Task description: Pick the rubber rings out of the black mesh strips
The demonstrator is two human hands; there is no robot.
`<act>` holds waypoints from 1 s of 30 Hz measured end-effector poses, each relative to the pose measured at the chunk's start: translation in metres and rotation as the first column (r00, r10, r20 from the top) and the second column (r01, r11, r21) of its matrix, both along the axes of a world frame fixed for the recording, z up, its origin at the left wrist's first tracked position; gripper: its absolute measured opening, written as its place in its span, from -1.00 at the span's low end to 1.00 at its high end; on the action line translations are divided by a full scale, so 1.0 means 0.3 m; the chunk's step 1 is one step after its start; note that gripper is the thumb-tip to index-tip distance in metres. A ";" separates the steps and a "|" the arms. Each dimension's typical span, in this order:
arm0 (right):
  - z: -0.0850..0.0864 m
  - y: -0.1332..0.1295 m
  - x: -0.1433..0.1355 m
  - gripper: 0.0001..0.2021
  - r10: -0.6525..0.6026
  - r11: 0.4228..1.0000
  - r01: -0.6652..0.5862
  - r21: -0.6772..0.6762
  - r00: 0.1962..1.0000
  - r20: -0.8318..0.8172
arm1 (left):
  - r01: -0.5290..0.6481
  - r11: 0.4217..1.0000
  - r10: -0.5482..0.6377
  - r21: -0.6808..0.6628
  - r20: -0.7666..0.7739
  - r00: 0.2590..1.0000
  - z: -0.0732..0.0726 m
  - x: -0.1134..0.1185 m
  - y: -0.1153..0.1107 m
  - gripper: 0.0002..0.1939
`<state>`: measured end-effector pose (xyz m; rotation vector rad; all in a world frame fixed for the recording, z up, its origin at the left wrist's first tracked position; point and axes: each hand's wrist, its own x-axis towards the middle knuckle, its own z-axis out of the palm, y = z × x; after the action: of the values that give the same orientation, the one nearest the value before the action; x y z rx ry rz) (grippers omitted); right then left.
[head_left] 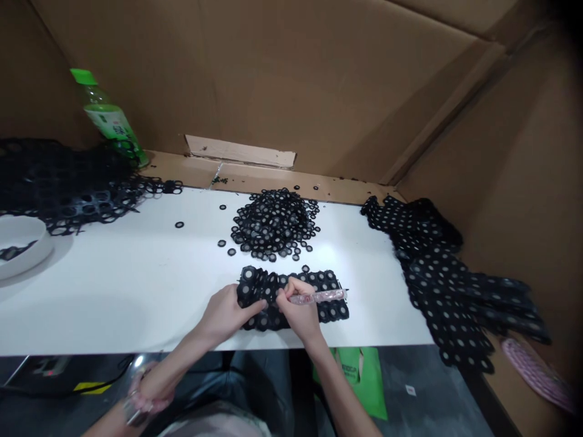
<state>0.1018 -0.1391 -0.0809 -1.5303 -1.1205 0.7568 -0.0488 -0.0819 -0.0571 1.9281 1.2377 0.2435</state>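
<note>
A black sheet of joined rings with pale round centres (331,311) lies on the white table. My left hand (226,315) grips its left end, thumb on top, where the sheet is bunched up. In my right hand (299,303) is a pen-like tool with a pinkish, see-through barrel (325,295). Its barrel points right and its tip end, hidden by my fingers, is over the middle of the sheet. A pile of loose black rings (276,221) lies just beyond the sheet, with several strays around it.
Black perforated netting (59,176) heaps at the back left, near a green-capped bottle (112,121) and a white bowl (27,255). More dotted black sheets (441,273) hang over the table's right edge. Cardboard walls (296,73) enclose the back and right. A green bag (371,382) sits below.
</note>
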 end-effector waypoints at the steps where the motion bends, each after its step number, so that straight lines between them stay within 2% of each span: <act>1: 0.000 0.000 0.000 -0.72 -0.001 1.000 0.001 -0.002 1.000 0.007 | 0.017 1.000 -0.017 0.015 -0.026 1.000 0.004 0.000 0.000 -0.62; 6: 0.004 0.000 -0.003 -0.72 -0.012 1.000 0.013 -0.013 0.998 0.064 | 0.083 0.994 -0.077 0.070 -0.088 0.993 0.014 0.000 0.002 -0.62; 16: 0.006 -0.001 -0.005 -0.71 0.000 1.000 0.000 0.001 0.987 0.159 | 0.088 0.991 -0.082 0.102 -0.065 0.995 -0.010 -0.006 -0.006 -0.57; 20: 0.008 -0.002 -0.025 -0.69 0.026 0.999 -0.035 0.034 0.972 0.233 | 0.075 0.994 -0.083 0.082 0.105 0.991 -0.053 -0.011 -0.009 -0.58; 24: 0.011 -0.001 -0.036 -0.69 0.050 0.993 -0.078 0.090 0.959 0.278 | 0.081 0.997 -0.074 -0.011 0.301 0.951 -0.078 -0.018 -0.003 -0.65; 26: 0.011 0.002 -0.027 -0.69 0.049 0.994 -0.067 0.083 0.978 0.202 | 0.095 0.995 -0.079 -0.037 0.307 0.948 -0.073 -0.022 0.001 -0.65; 28: 0.012 0.004 -0.006 -0.70 0.026 0.999 -0.026 0.047 1.000 0.018 | 0.109 0.994 -0.101 -0.017 0.249 0.963 -0.060 -0.022 0.002 -0.65; 30: 0.013 0.004 0.018 -0.72 -0.029 0.999 0.031 0.012 0.986 -0.162 | 0.111 0.993 -0.115 0.038 0.160 0.980 -0.045 -0.019 -0.001 -0.64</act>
<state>0.1070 -0.1379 -0.0770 -1.4429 -0.9784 0.8355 -0.0543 -0.0822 -0.0707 1.9544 1.0200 0.3527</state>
